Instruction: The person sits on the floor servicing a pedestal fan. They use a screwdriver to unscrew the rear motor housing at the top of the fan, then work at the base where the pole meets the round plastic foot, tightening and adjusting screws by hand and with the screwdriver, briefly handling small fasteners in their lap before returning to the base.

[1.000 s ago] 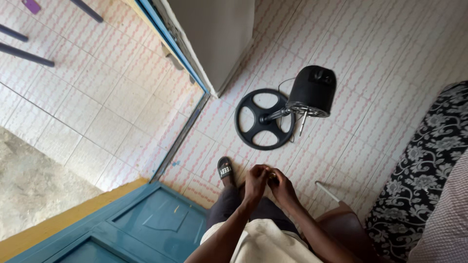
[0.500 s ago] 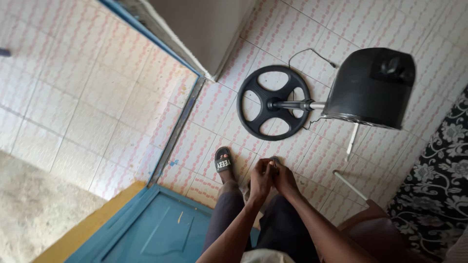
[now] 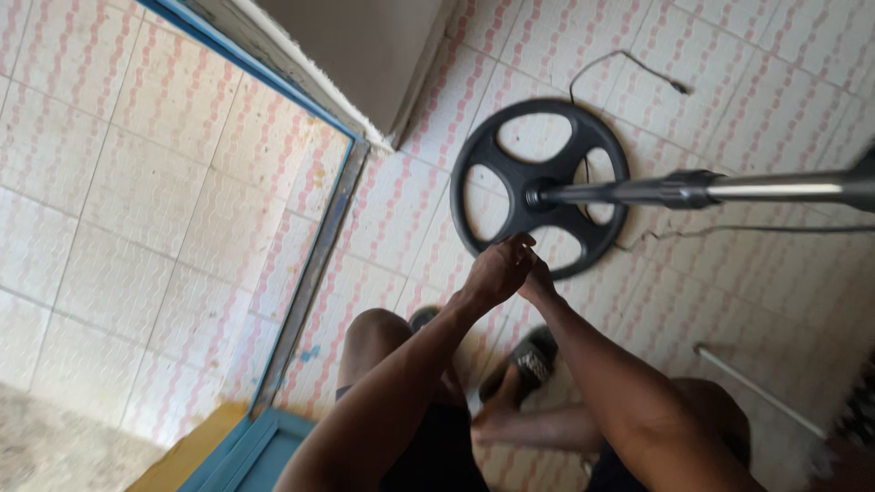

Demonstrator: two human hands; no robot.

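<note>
- Both our hands meet in front of us: left hand (image 3: 497, 271) curls over right hand (image 3: 538, 281), fingers closed together, touching each other; whether some small thing is pinched between them we cannot tell, since the fingers hide it.
- Our clasped hands hover just above the near rim of the round black base (image 3: 540, 187) of a stand, which lies on the patterned tile floor (image 3: 137, 182).
- From the hub of that base a metal pole (image 3: 693, 189) runs off to the right edge of view; a thin dark cable (image 3: 620, 59) trails on the tiles beyond it.
- We judge the step in hand to be fingers working against each other, close to the base but not touching it.
- Any move toward the base or pole calls for the hands to part first.
- Below, a black sandal (image 3: 531, 360) sits on our foot, and a blue door frame (image 3: 314, 264) runs along the left.
</note>
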